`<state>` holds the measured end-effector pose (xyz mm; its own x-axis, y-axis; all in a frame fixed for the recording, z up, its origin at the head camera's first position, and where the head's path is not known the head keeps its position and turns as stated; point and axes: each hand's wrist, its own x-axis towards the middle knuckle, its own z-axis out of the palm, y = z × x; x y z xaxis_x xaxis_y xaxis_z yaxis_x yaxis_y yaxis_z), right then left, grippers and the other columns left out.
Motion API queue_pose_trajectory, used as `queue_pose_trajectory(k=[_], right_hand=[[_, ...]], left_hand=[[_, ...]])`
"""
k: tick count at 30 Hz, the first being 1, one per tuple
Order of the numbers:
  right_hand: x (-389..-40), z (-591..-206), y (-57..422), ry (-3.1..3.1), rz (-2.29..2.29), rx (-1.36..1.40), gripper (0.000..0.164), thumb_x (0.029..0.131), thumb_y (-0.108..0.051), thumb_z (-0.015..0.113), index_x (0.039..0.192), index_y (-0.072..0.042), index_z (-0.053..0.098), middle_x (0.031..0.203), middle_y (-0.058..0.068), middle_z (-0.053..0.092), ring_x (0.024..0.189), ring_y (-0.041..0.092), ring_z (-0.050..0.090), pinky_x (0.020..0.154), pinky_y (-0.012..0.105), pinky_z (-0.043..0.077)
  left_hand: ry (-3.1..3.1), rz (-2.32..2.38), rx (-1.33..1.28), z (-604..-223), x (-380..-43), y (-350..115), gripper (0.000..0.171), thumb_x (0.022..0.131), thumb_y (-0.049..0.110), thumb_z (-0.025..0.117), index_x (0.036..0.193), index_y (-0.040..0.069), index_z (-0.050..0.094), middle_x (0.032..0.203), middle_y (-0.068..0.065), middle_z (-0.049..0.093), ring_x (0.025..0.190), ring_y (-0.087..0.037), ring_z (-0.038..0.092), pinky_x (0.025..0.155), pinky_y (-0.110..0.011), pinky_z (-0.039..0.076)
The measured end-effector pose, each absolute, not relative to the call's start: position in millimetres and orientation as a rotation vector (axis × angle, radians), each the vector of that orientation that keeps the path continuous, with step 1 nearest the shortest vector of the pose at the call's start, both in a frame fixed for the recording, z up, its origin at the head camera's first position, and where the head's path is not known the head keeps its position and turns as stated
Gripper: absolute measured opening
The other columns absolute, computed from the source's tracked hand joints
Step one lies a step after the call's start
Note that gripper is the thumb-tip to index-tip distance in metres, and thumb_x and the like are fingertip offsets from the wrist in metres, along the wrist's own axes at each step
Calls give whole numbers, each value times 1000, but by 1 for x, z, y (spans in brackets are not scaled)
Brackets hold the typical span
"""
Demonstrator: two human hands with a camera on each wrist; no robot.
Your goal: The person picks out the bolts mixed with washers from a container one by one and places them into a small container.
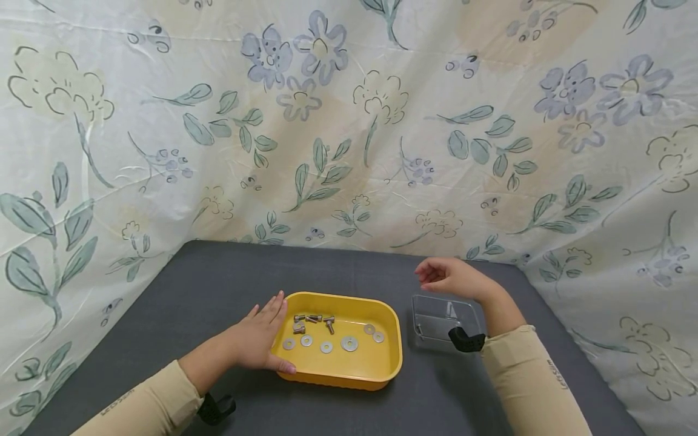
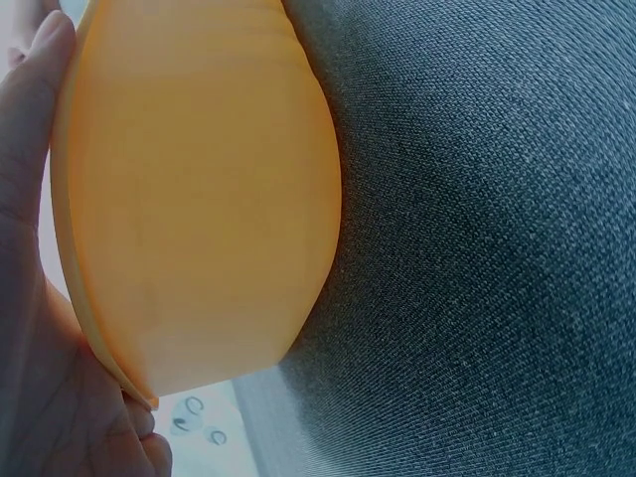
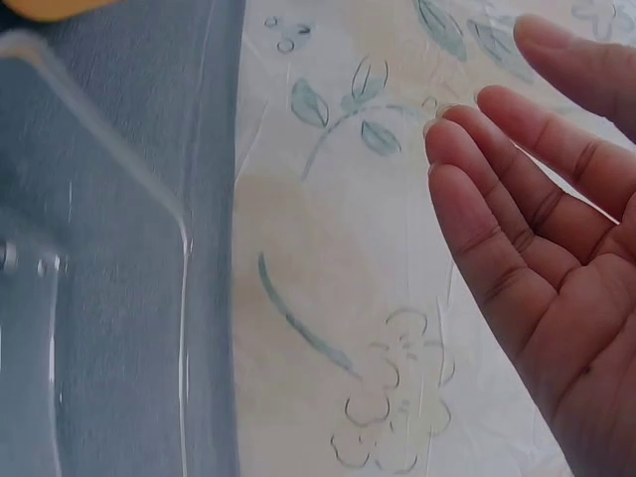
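Observation:
My left hand (image 1: 256, 339) rests against the left end of a yellow plastic tray (image 1: 343, 374), its fingers extended along the rim and thumb at the front corner. In the left wrist view, the thumb (image 2: 45, 70) lies along the rim of the tray (image 2: 199, 199). Inside are several metal screws (image 1: 329, 327) at the back left and several flat washers (image 1: 349, 344) across the middle. My right hand (image 1: 449, 277), empty and with loosely bent fingers, hovers above the back of a clear plastic box (image 1: 436, 327). A small metal piece (image 3: 8, 256) shows in that box.
A dark grey cloth (image 1: 354, 269) covers the table. Floral sheeting (image 1: 349, 181) hangs behind it and along both sides. The clear box stands just right of the tray. Black straps (image 1: 466, 340) show at both wrists.

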<state>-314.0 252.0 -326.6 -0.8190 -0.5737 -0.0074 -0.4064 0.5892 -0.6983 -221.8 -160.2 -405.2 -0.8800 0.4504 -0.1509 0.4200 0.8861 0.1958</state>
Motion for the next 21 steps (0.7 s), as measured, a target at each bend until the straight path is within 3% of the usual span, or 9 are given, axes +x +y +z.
queue_pose_trajectory(k=[16,21], right_hand=[[-317,-328,201,2500,-1032,-940,25,83,-16,68,106,-12,60,97,6,61,87,19,59,76,30,51],[-319,-332,186,2454,-1029,-970,26,83,-18,68,107,-11,60,100,13,60,87,19,58,77,29,50]], left_hand=[[2855,213,669,-405,-222,-160,130,56,87,48,146,1,8,152,-14,-4,140,-27,2,108,-53,10],[2860,213,668,-405,-221,-160,131,56,87,48,146,0,8,152,-14,-3,140,-27,2,108,-53,10]])
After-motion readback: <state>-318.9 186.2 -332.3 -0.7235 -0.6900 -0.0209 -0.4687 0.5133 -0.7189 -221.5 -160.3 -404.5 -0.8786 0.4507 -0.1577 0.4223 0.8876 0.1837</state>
